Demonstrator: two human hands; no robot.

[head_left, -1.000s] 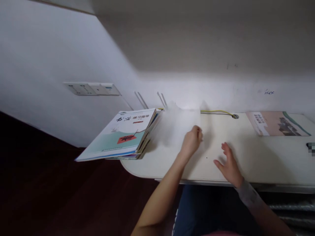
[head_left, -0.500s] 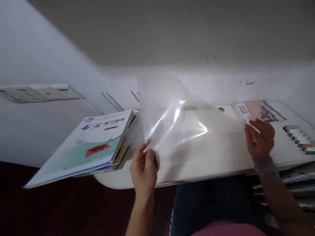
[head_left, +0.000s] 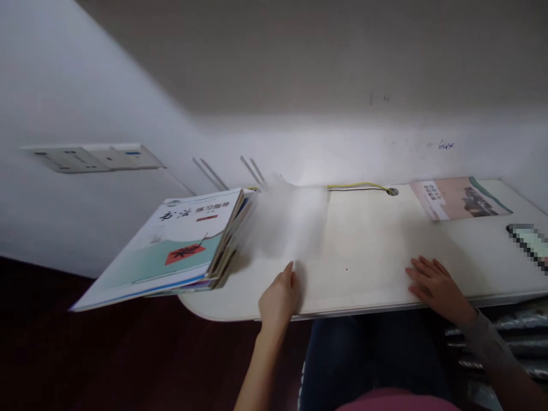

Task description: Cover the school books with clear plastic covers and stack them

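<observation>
书法练习指导 | calligraphy workbook cover (head_left: pixel 171 242) | booklet (head_left: pixel 460 198) title: too small to read

One bare left hand (head_left: pixel 279 299) and one bare right hand (head_left: pixel 434 288) are showing at six o'clock, while one blurred translucent plastic sheet (head_left: pixel 291 220) is hanging at twelve. One thick stack of white-covered books (head_left: pixel 184 240) is sitting at nine o'clock, and one flat pink-and-green booklet (head_left: pixel 460 198) is lying at two.

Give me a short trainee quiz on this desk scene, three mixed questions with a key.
1. True or false: the right hand lies flat on the white desk.
2. What overhangs the desk's left end? A) a laptop B) a stack of books C) a folded towel
3. Fill in the blank: the yellow and black cable runs to a round ____ in the desk.

Key: 1 true; 2 B; 3 hole
</observation>
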